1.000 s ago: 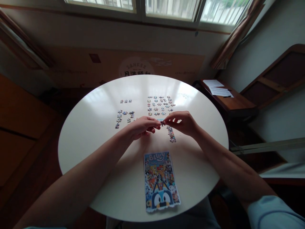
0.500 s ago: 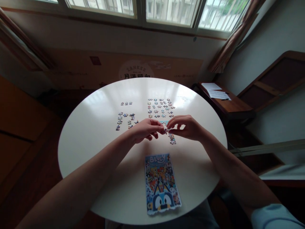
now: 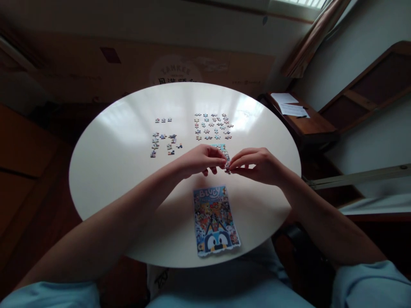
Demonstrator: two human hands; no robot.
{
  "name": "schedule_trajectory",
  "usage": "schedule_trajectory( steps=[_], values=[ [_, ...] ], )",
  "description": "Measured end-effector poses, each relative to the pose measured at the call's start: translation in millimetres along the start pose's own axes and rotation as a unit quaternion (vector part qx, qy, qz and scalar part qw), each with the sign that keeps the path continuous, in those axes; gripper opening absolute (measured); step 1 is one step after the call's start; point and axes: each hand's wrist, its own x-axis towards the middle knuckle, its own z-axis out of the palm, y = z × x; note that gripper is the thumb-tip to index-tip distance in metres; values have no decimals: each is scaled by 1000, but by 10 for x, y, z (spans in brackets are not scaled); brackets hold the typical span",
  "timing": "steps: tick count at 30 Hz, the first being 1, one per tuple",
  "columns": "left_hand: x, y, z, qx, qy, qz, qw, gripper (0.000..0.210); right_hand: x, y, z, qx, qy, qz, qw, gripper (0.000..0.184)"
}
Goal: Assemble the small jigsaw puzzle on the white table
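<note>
My left hand (image 3: 204,160) reaches over the white table with thumb and forefinger pinched at a small jigsaw puzzle piece (image 3: 227,168). Opposite it, my right hand (image 3: 261,166) has its fingertips closed on the same small spot, so the two hands nearly meet. Partly hidden under them is a joined section of puzzle (image 3: 219,146), with a light blue top edge and a patterned strip running down its right side. Just in front lies a Bluey picture sheet (image 3: 215,220) with a ragged lower edge.
Loose puzzle pieces (image 3: 211,125) lie in rows beyond my hands. Another group of pieces (image 3: 155,140) is to the left, with three more pieces (image 3: 163,120) behind it. A side table (image 3: 316,128) with papers (image 3: 290,107) stands at the right past the round table (image 3: 105,171).
The view has tilted downward, so the table sits higher in the picture. My hands have brought the small piece down to the puzzle strip's lower end, fingers closer together.
</note>
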Motion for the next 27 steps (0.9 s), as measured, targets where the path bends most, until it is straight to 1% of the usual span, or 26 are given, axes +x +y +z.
schedule_trajectory(
  steps=[1,2,3,5,6,7,9,12,15,20,24,27],
  values=[
    [7,-18,6,58,23,44,997,12,-46,1,-6,-2,-3,7,1000,9],
    [15,-39,8,129,53,96,986,11,-93,7,-11,-4,-5,16,1000,10],
    [23,-63,7,205,82,150,964,10,-140,16,-14,-7,-6,25,1000,10],
    [38,-111,1,332,117,238,905,13,-230,41,-15,-11,-7,40,999,10],
    [46,-135,-3,372,118,267,881,15,-271,55,-12,-13,-7,47,999,10],
    [54,-157,-4,397,110,288,865,17,-308,67,-7,-13,-7,53,998,10],
    [73,-196,-2,415,88,317,848,21,-367,83,9,-11,-8,65,998,10],
    [103,-248,16,419,59,333,842,28,-424,88,41,-7,-9,84,996,10],
    [132,-293,41,418,54,335,843,34,-459,94,79,-4,-6,99,995,10],
    [172,-356,66,409,81,344,842,35,-506,125,136,2,5,116,993,9],
    [205,-398,51,403,113,332,845,41,-518,129,156,-12,11,105,994,8],
    [217,-419,30,395,126,326,849,45,-505,122,168,-24,8,91,996,8]
  ],
)
